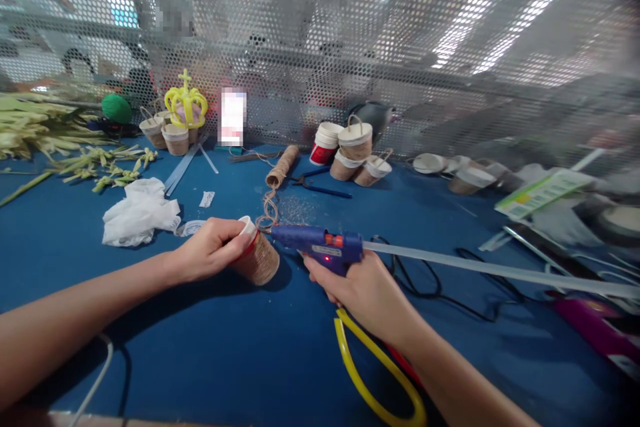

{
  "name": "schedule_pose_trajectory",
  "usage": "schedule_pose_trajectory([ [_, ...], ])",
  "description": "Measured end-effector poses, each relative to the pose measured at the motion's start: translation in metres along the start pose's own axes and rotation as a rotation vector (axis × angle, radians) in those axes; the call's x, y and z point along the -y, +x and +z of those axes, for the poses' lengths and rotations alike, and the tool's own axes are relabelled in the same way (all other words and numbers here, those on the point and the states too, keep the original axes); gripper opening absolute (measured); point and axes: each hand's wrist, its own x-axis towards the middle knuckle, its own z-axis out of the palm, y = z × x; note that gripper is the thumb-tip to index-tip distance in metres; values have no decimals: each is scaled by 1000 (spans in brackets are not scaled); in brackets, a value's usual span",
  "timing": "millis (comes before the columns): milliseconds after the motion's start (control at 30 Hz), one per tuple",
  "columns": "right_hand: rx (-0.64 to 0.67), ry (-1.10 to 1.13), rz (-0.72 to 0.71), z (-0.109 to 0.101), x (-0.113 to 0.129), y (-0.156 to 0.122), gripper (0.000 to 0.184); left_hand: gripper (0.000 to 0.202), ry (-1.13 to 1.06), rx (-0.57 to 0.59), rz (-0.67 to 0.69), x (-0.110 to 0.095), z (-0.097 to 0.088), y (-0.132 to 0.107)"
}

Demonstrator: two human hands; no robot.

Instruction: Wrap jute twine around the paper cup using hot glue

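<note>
Tilted on its side, a paper cup (261, 261) wrapped in twine is gripped by my left hand (215, 250), thumb at its white rim. A red band shows between rim and twine. My right hand (363, 283) is closed round the handle of a blue glue gun (320, 240), whose red light is on. Its nozzle points left and is close to the cup; whether they touch I cannot tell. A long clear glue stick (480, 265) juts from the gun's back. Loose twine (270, 207) runs from a roll of twine (283, 165) down to the cup.
Scissors (345, 340) with yellow handles lie under my right forearm. Pliers (323, 185), twine-covered cups (354, 143), crumpled white tissue (140, 212) and a yellow crown (186, 107) lie around the blue table (240, 353). A black cable (430, 287) trails right. Perforated metal panels (300, 27) stand behind.
</note>
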Motion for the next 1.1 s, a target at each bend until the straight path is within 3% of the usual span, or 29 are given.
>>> schedule_pose_trajectory([
  [267, 67, 73, -22, -9, -4, 2, 22, 36, -10, -4, 29, -2, 0, 1],
  [433, -165, 247, 83, -28, -21, 21, 21, 36, 9, -62, 47, 1, 1, 2],
  [567, -247, 155, 136, -38, -39, 45, 26, 35, 16, -93, 43, 4, 1, 2],
  [833, -308, -121, 200, -38, -67, 76, 30, 34, 39, -104, 128, 1, 1, 0],
  [967, -333, -260, 135, -38, -65, 76, 33, 34, 13, -96, 133, -1, 1, 0],
  [1100, -339, -325, 24, -33, -44, 63, 20, 33, 21, -94, 165, -5, 1, -2],
])
